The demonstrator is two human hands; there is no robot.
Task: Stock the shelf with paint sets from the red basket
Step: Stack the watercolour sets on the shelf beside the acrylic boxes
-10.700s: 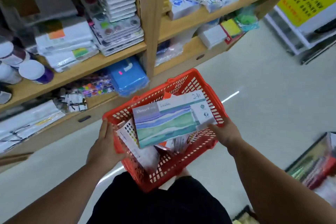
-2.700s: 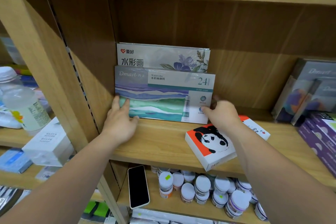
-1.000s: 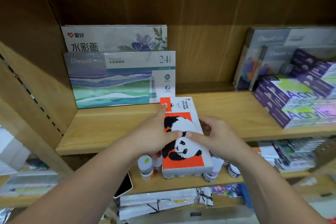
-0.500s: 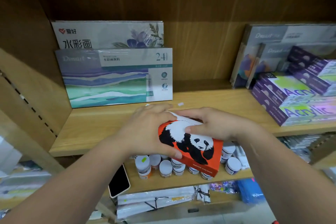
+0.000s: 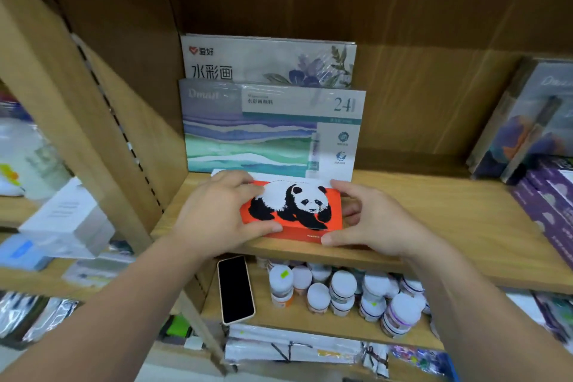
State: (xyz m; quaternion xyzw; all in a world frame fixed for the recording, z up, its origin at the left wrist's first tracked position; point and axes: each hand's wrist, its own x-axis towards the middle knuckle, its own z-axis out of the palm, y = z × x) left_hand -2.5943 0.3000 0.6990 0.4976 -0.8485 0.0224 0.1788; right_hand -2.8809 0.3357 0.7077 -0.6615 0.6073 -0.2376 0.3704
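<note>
Clasping the panda box point(image 5: 294, 209) at its short ends with left hand point(image 5: 214, 217) and right hand point(image 5: 375, 226), thumbs along the near edge, fingers curled over the far one; lying flat just in front of the upright watercolour set point(image 5: 273, 133), on the same shelf point(image 5: 434, 211). Better to slide back squarely, parallel to that set, without tipping it, then release. Slim rigid cardboard, matte orange-red, crisp corners; should glide easily on smooth pale wood.

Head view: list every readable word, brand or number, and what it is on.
"爱好", "水彩画": floral box at the back.
"Dmast" (faint), "水彩画颜料", "24": wave-pattern paint set.
Front-edge print on the panda box: too small to read.
Lettering on the grey boxes at right: too blurred.
</note>
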